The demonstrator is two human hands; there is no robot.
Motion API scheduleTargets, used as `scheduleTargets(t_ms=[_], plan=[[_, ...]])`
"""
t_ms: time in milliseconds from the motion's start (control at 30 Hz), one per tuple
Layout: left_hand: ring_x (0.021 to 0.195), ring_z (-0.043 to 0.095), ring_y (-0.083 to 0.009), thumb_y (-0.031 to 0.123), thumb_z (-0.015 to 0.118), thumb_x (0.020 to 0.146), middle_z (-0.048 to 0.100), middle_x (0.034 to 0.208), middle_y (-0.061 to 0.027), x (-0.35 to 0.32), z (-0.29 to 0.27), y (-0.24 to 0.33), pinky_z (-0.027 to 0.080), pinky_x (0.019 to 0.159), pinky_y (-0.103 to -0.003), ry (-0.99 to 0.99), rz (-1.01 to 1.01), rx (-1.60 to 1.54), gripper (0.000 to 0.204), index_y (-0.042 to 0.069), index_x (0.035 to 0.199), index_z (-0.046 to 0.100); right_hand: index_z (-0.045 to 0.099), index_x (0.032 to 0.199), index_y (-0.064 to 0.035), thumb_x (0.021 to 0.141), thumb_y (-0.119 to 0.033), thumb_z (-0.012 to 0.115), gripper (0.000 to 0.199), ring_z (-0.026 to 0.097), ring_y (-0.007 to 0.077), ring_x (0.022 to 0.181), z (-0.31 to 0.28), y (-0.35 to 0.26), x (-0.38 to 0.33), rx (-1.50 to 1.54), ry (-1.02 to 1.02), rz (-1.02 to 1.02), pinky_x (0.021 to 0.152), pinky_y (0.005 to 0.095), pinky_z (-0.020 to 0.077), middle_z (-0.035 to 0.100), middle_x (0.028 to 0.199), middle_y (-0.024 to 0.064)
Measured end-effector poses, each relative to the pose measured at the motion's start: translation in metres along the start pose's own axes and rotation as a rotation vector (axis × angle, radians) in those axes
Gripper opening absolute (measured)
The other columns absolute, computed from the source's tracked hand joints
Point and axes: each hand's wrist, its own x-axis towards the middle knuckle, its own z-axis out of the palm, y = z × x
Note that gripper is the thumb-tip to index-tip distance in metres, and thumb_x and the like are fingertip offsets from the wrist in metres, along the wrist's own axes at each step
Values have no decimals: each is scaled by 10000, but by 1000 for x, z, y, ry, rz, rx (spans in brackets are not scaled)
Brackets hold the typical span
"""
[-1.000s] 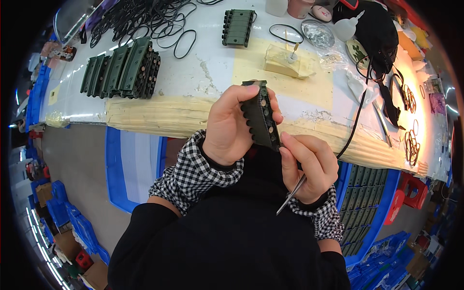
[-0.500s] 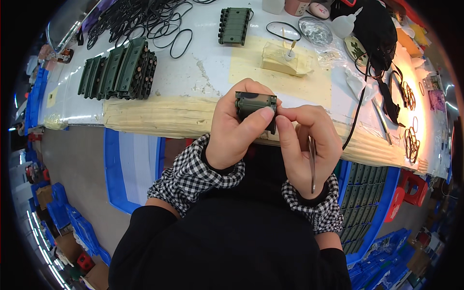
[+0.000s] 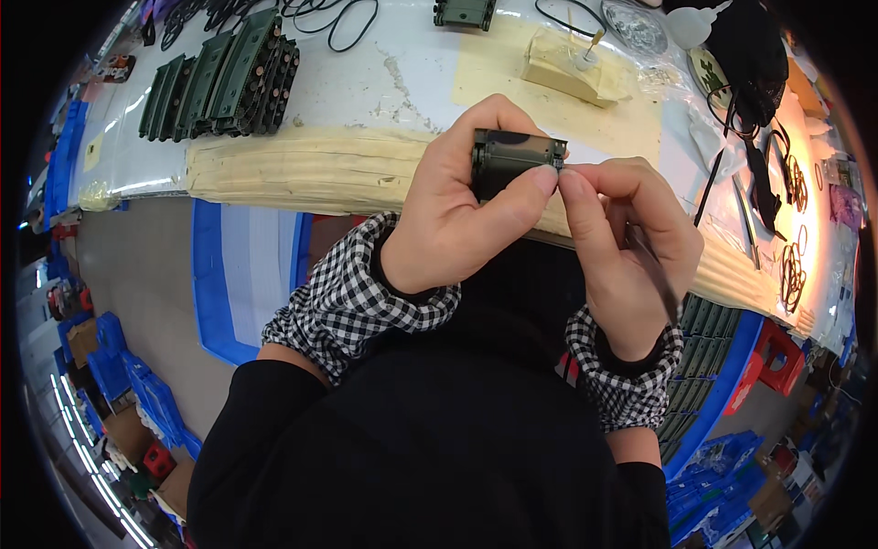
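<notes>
Holding a green part (image 3: 503, 163), left hand (image 3: 453, 206) curled round, right hand (image 3: 626, 233) at its end, clasping metal tool (image 3: 653, 267)

The part (image 3: 498, 163) has a smooth, semi-gloss, plastic-like surface. The tool (image 3: 652, 265) appears to be smooth metal. Cuffs (image 3: 340, 285): matt woven cloth. Tabletop (image 3: 343, 87): glossy, scuffed in places. Tape (image 3: 297, 171): matt, wrinkled, paper-like. Bin (image 3: 208, 293): smooth plastic. Bottle (image 3: 690, 27): translucent plastic.
</notes>
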Motion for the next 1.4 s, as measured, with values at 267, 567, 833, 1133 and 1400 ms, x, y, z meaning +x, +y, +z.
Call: scheduleTargets(t_ms=[267, 567, 833, 1133, 1400], plan=[[792, 606, -217, 224, 522, 851, 626, 840, -134, 13, -3, 1, 486, 768, -328, 50, -251, -734, 279, -37, 930, 584, 689, 860, -24, 801, -65, 722, 79, 370, 25, 477, 6, 4, 6, 67, 56, -160, 449, 182, 286, 619, 736, 12], [780, 564, -220, 300, 482, 836, 593, 798, -99, 12, -5, -4, 447, 773, -340, -3, -331, -813, 310, 9, 887, 577, 651, 904, 43, 933, -535, 304, 674, 511, 115, 644, 1, 4, 2, 24, 12, -200, 637, 216, 374, 601, 782, 71], [756, 518, -201, 341, 482, 825, 563, 821, -73, 11, -4, -10, 411, 759, -340, -68, -287, -801, 294, 60, 866, 558, 599, 882, 77, 839, -774, 102, 986, 577, 164, 670, -15, -15, -5, -66, 28, 31, 634, 243, 446, 600, 779, 114], [770, 569, -193, 330, 496, 820, 567, 849, -82, 14, -3, -12, 472, 753, -327, -52, -276, -867, 301, 38, 871, 546, 667, 983, 0, 759, 0, 739, 235, 644, 193, 826, 1, -3, -9, 156, 28, -216, 731, 278, 511, 674, 892, 105], [792, 575, -191, 316, 497, 820, 571, 879, -86, 12, -2, -10, 473, 763, -313, -20, -294, -908, 288, 36, 872, 545, 687, 951, 0, 746, -4, 746, 213, 642, 201, 811, 5, 2, -7, 118, 71, -274, 720, 276, 510, 672, 899, 106]])
